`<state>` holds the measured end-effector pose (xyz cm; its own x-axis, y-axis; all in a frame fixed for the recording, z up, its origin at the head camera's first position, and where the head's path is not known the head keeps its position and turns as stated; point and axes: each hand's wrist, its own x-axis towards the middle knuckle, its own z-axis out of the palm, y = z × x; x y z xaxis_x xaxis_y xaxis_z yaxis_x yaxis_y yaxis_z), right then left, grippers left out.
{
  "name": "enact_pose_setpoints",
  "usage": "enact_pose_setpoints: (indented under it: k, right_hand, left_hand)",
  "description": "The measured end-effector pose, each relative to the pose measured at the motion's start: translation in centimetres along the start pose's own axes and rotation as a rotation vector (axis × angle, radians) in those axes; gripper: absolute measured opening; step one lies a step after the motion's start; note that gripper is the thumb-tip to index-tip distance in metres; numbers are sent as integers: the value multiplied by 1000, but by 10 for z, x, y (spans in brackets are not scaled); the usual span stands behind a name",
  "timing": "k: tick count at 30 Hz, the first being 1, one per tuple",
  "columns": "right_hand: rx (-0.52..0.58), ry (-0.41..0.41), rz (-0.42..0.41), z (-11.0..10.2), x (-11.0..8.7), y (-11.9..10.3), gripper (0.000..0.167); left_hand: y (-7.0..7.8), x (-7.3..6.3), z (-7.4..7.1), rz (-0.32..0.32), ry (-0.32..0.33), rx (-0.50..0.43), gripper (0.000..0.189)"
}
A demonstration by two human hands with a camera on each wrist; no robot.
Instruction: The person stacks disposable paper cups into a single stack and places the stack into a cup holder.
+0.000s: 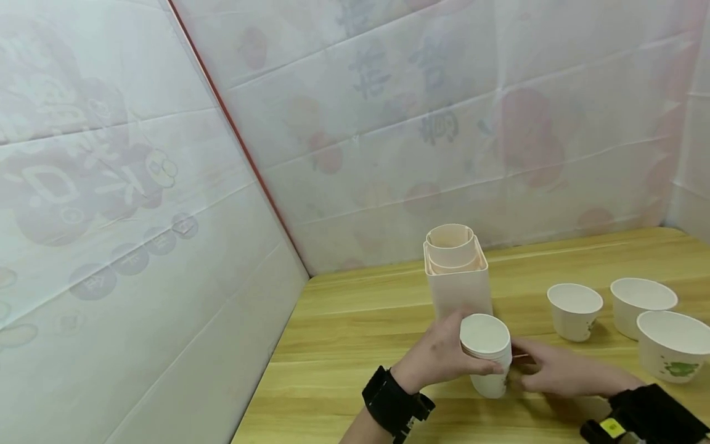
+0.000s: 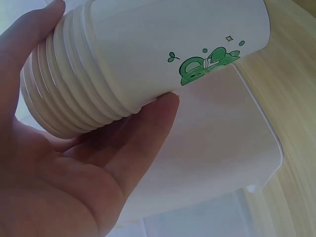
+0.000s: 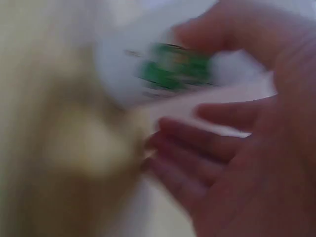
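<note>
The left hand (image 1: 438,357) grips a stack of paper cups (image 1: 487,351), fingers (image 2: 143,143) and thumb curled around its ribbed rims; the left wrist view shows many rims nested together and a green print on the outermost cup. The stack is held just above the wooden surface (image 1: 355,333), in front of a tall pale square holder (image 1: 459,280) that already has cups sitting in its open top.

The right hand (image 1: 554,370) is at the stack's lower end, fingers reaching toward the bottom cup. Its wrist view is badly blurred, so I cannot tell whether those fingers pinch the cup or only touch it; they look loosely spread.

To the right, well apart from the hands, three single cups stand upright on the surface: a small cup (image 1: 574,310), a wider one (image 1: 640,305) behind it, and a third (image 1: 672,345) near the edge with a green print.

As a judgement, the work seems partway through. Three cups are out singly and a good many are nested in the left hand, so most of the stack is left to deal with. The holder's cups appear untouched for now.
</note>
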<state>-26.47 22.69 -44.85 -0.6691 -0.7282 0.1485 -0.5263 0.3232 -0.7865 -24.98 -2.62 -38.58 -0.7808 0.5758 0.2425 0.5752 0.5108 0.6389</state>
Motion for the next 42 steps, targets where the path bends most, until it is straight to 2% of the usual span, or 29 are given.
enact_pose_setpoints:
  k: [2,3,6,10,12,15,20,25,32,38,42]
  right_hand:
    - [-159,55,-42,-12,-4,-4,55]
    - [-243,107,-58,-18,-5,-7,51]
    - [-438,334,-79,-38,-6,-20,37]
    - [-560,589,-12,-63,-8,-36,32]
    - [-606,649,61,-74,-9,-37,36]
    - [-644,640,198,-83,-11,-29,52]
    - [-782,581,323,-83,-15,-4,75]
    - [-821,531,375,-80,-17,3,74]
    - [-762,471,427,-82,-20,0,65]
    - [-725,467,424,-83,-21,-5,65]
    - [-682,467,419,-83,-20,-7,70]
  left_hand:
    - [0,0,0,-8,-6,-5,73]
    - [0,-1,1,-11,-8,-9,74]
    - [0,-1,1,-12,-10,-20,73]
    - [1,0,1,9,-6,5,73]
    - [1,1,1,16,-2,17,74]
    - [3,1,2,15,-3,14,74]
    - [6,1,3,1,-5,4,73]
    - [8,0,3,-2,-6,2,73]
    - [11,0,3,-2,-13,-30,72]
    - [10,0,3,-3,-11,-31,72]
    - [9,0,4,3,-10,-23,73]
